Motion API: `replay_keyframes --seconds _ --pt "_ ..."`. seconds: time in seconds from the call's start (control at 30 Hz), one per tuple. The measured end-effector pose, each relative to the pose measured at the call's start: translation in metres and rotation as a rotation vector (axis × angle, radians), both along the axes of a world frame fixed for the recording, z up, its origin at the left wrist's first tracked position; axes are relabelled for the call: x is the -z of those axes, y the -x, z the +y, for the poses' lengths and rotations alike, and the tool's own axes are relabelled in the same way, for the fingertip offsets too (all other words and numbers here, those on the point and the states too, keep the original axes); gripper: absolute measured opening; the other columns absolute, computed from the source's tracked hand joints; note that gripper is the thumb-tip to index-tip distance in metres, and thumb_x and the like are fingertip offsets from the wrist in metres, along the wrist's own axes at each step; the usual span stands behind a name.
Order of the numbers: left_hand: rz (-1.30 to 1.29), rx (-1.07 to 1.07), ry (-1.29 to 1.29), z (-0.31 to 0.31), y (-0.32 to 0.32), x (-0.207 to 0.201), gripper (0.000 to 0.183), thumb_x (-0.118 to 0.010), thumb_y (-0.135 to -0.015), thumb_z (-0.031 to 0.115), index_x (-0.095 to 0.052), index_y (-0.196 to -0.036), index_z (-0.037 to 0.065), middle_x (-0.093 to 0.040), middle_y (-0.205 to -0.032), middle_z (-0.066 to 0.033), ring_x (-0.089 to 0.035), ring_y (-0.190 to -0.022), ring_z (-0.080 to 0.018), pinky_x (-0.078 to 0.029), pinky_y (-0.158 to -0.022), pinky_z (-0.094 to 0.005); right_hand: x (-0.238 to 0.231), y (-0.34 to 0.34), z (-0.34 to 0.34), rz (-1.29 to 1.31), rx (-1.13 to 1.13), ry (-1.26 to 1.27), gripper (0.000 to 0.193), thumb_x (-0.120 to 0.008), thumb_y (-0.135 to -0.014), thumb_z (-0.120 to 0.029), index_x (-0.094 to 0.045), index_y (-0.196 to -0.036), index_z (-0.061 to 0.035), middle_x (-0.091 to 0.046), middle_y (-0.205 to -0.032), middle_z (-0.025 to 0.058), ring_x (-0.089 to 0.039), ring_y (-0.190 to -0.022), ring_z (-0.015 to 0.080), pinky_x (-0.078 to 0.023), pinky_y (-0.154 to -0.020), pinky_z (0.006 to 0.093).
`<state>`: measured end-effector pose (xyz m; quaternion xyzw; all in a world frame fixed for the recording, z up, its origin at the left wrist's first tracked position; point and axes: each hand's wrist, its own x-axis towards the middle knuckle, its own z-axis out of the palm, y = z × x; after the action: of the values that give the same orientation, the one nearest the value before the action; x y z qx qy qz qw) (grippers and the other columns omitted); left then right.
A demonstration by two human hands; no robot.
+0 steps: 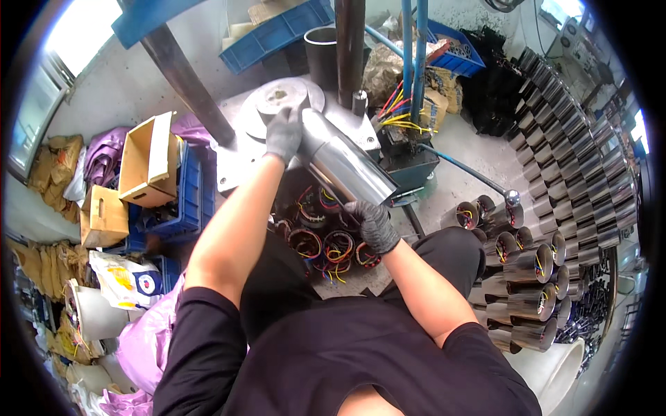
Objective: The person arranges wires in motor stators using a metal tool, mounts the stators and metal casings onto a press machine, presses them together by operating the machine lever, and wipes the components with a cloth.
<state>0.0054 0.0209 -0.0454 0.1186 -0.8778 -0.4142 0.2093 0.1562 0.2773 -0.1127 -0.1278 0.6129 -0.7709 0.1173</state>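
A shiny metal cylinder [350,166] lies tilted across my front, its upper end toward the round metal plate [277,100] of a press. My left hand [286,135], in a grey glove, is closed on the cylinder's upper end. My right hand [373,225], gloved too, has its fingers curled at the cylinder's lower underside; part of that grip is hidden. Below the cylinder, between my knees, sit several wound motor stators [333,246] with red, yellow and blue wires.
Steel posts [350,55] rise from the press base. A blue lever with a ball knob [512,197] reaches out to the right. Metal tubes [576,145] are stacked at the right, with wired ones [534,263] nearer me. Wooden boxes [149,163] and a blue crate [189,191] stand left.
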Motion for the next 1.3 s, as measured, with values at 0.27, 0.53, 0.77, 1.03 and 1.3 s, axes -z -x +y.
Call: replay_keyframes --seconds 0.27,0.53,0.77,1.03,1.3 --pt "0.165 0.101 -0.374 -0.008 -0.043 -0.030 0.037 -0.061 -0.103 0.032 -0.071 -0.124 0.004 -0.073 -0.112 -0.0151 -0.066 -0.106 -0.0245 -0.049 -0.099 -0.0361 -0.070 -0.038 0.002 -0.597 -0.085 0.669 0.079 -0.062 -0.071 -0.014 -0.047 -0.145 0.0045 -0.059 -0.141 0.0216 -0.060 -0.128 0.0331 -0.046 -0.114 0.0430" --pt "0.375 0.094 -0.224 -0.065 -0.043 -0.064 0.040 -0.068 -0.099 0.028 -0.065 -0.133 0.007 -0.073 -0.109 -0.0112 -0.066 -0.096 -0.0180 -0.053 -0.090 -0.0322 -0.087 -0.022 -0.039 -0.786 -0.017 0.743 0.065 -0.061 -0.073 -0.009 -0.052 -0.137 0.0007 -0.062 -0.130 0.0215 -0.066 -0.116 0.0356 -0.057 -0.101 0.0442" --pt "-0.118 0.039 0.057 -0.052 -0.043 -0.048 0.040 -0.067 -0.098 0.036 -0.069 -0.125 0.007 -0.074 -0.113 -0.0192 -0.070 -0.107 -0.0279 -0.053 -0.095 -0.0364 -0.088 -0.025 -0.053 -0.890 -0.085 0.748 0.067 -0.057 -0.075 -0.011 -0.051 -0.140 0.0015 -0.063 -0.129 0.0232 -0.064 -0.118 0.0390 -0.050 -0.110 0.0507" --pt "-0.364 -0.024 0.582 -0.056 -0.011 -0.051 0.052 -0.045 -0.102 0.041 -0.072 -0.114 -0.002 -0.069 -0.120 -0.0267 -0.065 -0.117 -0.0400 -0.048 -0.105 -0.0458 -0.042 -0.014 -0.076 -0.213 0.012 0.258 0.017 -0.066 -0.079 0.001 -0.073 -0.094 -0.0012 -0.075 -0.092 0.0135 -0.070 -0.085 0.0218 -0.059 -0.081 0.0354" --pt "-0.446 -0.088 0.747 -0.041 0.012 -0.045 0.040 -0.046 -0.099 0.023 -0.073 -0.120 0.001 -0.068 -0.125 -0.0243 -0.067 -0.116 -0.0371 -0.052 -0.103 -0.0448 -0.038 -0.022 -0.073 -0.552 0.074 0.549 0.018 -0.062 -0.085 -0.008 -0.073 -0.097 -0.0011 -0.071 -0.092 0.0143 -0.066 -0.083 0.0208 -0.055 -0.081 0.0372"
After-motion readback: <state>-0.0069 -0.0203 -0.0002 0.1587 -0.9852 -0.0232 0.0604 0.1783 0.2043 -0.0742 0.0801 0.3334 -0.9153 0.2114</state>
